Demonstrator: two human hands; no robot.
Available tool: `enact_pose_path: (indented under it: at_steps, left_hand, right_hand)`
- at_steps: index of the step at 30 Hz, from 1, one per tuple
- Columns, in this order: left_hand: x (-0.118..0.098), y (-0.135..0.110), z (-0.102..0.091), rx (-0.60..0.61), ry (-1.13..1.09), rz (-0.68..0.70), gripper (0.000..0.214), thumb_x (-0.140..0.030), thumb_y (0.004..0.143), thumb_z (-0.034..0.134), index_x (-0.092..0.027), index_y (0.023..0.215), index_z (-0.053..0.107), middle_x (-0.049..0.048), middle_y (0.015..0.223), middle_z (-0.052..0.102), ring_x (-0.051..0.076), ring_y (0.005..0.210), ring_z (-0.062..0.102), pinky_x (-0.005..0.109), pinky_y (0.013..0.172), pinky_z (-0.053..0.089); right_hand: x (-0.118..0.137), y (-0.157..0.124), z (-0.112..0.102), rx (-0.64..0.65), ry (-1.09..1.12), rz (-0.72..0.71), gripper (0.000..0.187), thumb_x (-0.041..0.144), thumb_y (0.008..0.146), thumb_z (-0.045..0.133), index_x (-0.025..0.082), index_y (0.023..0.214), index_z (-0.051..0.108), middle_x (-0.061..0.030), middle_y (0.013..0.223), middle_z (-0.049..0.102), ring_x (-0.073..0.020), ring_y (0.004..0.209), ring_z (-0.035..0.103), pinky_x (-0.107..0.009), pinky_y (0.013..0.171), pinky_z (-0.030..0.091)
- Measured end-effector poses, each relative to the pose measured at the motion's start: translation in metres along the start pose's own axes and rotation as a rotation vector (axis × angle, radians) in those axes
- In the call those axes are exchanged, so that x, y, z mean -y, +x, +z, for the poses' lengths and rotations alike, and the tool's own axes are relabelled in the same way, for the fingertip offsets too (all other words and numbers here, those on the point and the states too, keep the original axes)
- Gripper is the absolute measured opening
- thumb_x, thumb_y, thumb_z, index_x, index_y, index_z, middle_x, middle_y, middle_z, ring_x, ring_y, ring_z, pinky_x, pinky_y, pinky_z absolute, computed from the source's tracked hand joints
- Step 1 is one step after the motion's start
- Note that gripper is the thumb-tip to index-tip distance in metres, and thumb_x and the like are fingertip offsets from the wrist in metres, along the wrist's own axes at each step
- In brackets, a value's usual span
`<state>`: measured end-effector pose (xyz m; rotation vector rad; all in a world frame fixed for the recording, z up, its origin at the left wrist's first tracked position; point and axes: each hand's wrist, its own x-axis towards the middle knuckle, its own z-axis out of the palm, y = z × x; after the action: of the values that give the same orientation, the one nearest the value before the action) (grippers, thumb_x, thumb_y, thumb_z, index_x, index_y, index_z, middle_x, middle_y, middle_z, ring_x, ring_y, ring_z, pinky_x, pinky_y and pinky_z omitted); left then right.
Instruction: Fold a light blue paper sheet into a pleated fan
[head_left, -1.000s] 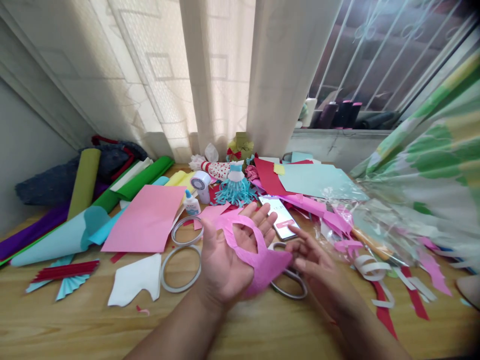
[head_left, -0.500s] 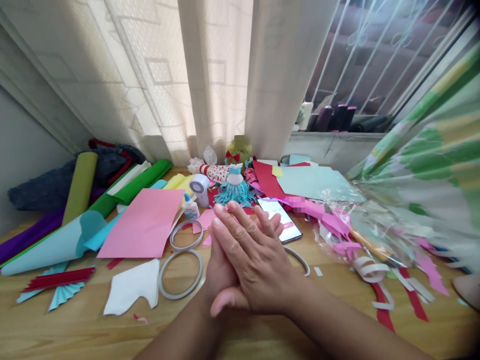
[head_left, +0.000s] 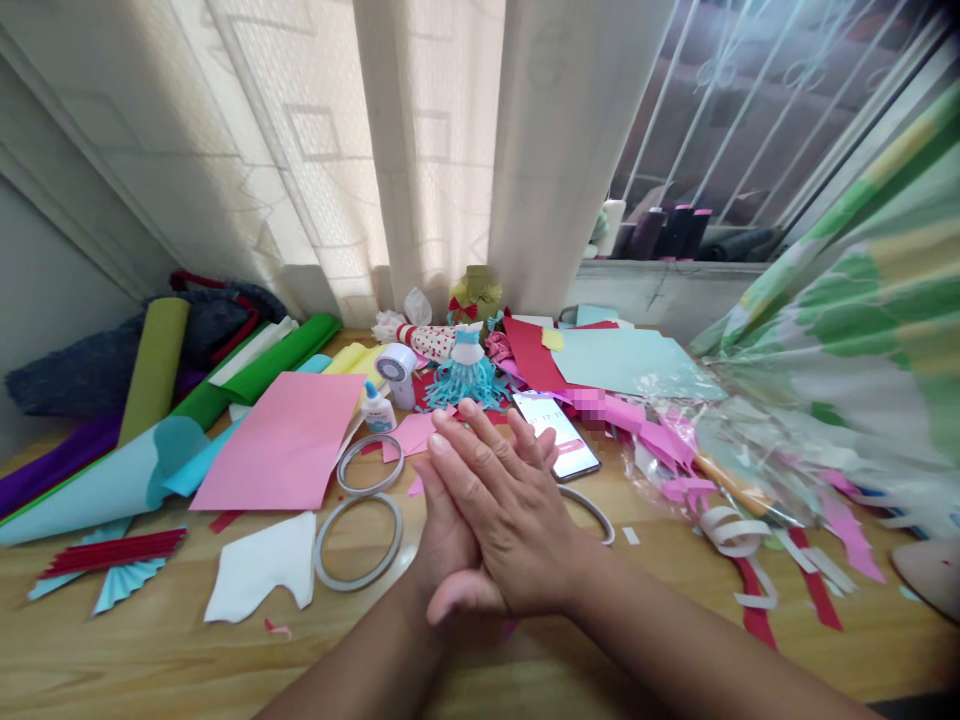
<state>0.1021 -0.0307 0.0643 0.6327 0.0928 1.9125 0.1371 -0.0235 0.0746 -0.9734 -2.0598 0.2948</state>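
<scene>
The right hand (head_left: 517,520) lies pressed on the left hand (head_left: 448,535), palm to palm with the fingers straight, and the space between them is hidden. Just beside them are a pink paper scrap (head_left: 409,435), a thin grey tape ring (head_left: 369,465) and a grey scissors handle (head_left: 589,512).

Left hand (head_left: 448,545) and right hand (head_left: 510,525) pressed flat together, right on top.

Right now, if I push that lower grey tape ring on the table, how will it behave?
The lower tape ring will probably slide rather than roll, since it lies flat on the wooden table. Its narrow band and open centre suggest it is light and may flex slightly. Stood on edge, it would likely roll.
</scene>
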Motion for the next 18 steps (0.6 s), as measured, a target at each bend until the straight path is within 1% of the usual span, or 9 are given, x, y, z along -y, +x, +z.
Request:
enact_pose_path:
  at_steps: [2, 3, 5, 7, 8, 9, 12, 15, 18]
  left_hand:
    - [-0.021, 0.011, -0.011, 0.150, -0.088, -0.565, 0.083, -0.084, 0.068, 0.035, -0.049, 0.141, 0.018, -0.0227, 0.152, 0.010, 0.023, 0.141, -0.011, 0.038, 0.116, 0.011]
    - [-0.031, 0.018, -0.018, 0.169, -0.099, -0.686, 0.085, -0.081, 0.074, 0.028, -0.035, 0.145, 0.023, -0.0091, 0.154, 0.017, 0.028, 0.142, -0.003, 0.043, 0.115, 0.013]
    - [-0.047, 0.029, -0.029, 0.172, -0.143, -0.860, 0.101, -0.083, 0.072, 0.015, -0.015, 0.145, 0.026, 0.0077, 0.152, 0.026, 0.030, 0.142, 0.007, 0.043, 0.115, 0.013]
    - [-0.054, 0.036, -0.034, 0.149, -0.184, -0.905, 0.113, -0.086, 0.066, 0.010, -0.006, 0.144, 0.024, 0.0157, 0.149, 0.029, 0.030, 0.141, 0.014, 0.042, 0.115, 0.014]
    - [-0.055, 0.037, -0.034, 0.141, -0.199, -0.905, 0.115, -0.087, 0.065, 0.010, -0.005, 0.144, 0.023, 0.0168, 0.149, 0.029, 0.029, 0.140, 0.017, 0.041, 0.115, 0.014]
    - [-0.054, 0.038, -0.034, 0.135, -0.204, -0.891, 0.115, -0.087, 0.065, 0.010, -0.005, 0.144, 0.022, 0.0174, 0.149, 0.028, 0.029, 0.140, 0.019, 0.041, 0.115, 0.014]
    - [-0.052, 0.037, -0.031, 0.142, -0.202, -0.862, 0.114, -0.086, 0.066, 0.011, -0.004, 0.144, 0.023, 0.0176, 0.149, 0.028, 0.029, 0.140, 0.020, 0.040, 0.115, 0.015]
    - [-0.052, 0.036, -0.031, 0.160, -0.189, -0.853, 0.114, -0.086, 0.065, 0.010, -0.005, 0.143, 0.027, 0.0168, 0.149, 0.030, 0.029, 0.140, 0.018, 0.040, 0.115, 0.017]
    - [-0.053, 0.038, -0.033, 0.164, -0.156, -0.861, 0.114, -0.086, 0.064, 0.006, -0.006, 0.142, 0.029, 0.0167, 0.149, 0.031, 0.029, 0.140, 0.017, 0.040, 0.114, 0.018]
  right_hand:
    - [-0.001, 0.003, -0.009, 0.071, -0.007, -0.159, 0.089, 0.074, 0.073, 0.049, 0.021, 0.143, 0.032, -0.0070, 0.148, 0.034, -0.0326, 0.137, 0.024, -0.050, 0.114, 0.005]
    - [-0.003, 0.003, -0.015, 0.032, 0.048, -0.183, 0.090, 0.074, 0.076, 0.044, 0.019, 0.144, 0.027, -0.0088, 0.148, 0.033, -0.0320, 0.138, 0.023, -0.051, 0.113, 0.009]
    - [-0.009, 0.001, -0.025, -0.238, 0.241, -0.102, 0.078, 0.070, 0.082, 0.039, 0.021, 0.142, 0.032, -0.0096, 0.143, 0.041, -0.0300, 0.134, 0.032, -0.049, 0.109, 0.025]
    - [-0.016, -0.006, -0.030, -0.571, 0.408, 0.085, 0.049, 0.055, 0.089, 0.042, 0.024, 0.126, 0.049, -0.0082, 0.123, 0.058, -0.0260, 0.117, 0.052, -0.044, 0.098, 0.040]
    - [-0.020, -0.010, -0.031, -0.652, 0.450, 0.210, 0.034, 0.046, 0.090, 0.046, 0.025, 0.114, 0.057, -0.0065, 0.109, 0.063, -0.0232, 0.104, 0.058, -0.040, 0.090, 0.045]
    - [-0.023, -0.014, -0.030, -0.646, 0.479, 0.340, 0.024, 0.040, 0.089, 0.050, 0.024, 0.102, 0.061, -0.0046, 0.096, 0.066, -0.0208, 0.093, 0.061, -0.037, 0.084, 0.047]
    - [-0.027, -0.026, -0.021, -0.360, 0.641, 0.618, 0.019, 0.039, 0.084, 0.058, 0.021, 0.088, 0.062, -0.0029, 0.086, 0.065, -0.0180, 0.083, 0.061, -0.032, 0.076, 0.047]
    - [-0.026, -0.034, -0.009, -0.208, 0.947, 0.689, 0.032, 0.040, 0.077, 0.065, 0.022, 0.103, 0.056, -0.0028, 0.092, 0.065, -0.0173, 0.086, 0.061, -0.031, 0.076, 0.047]
    - [-0.024, -0.040, -0.005, -0.166, 1.066, 0.725, 0.055, 0.030, 0.067, 0.076, 0.023, 0.114, 0.047, 0.0022, 0.075, 0.063, -0.0133, 0.070, 0.059, -0.026, 0.065, 0.044]
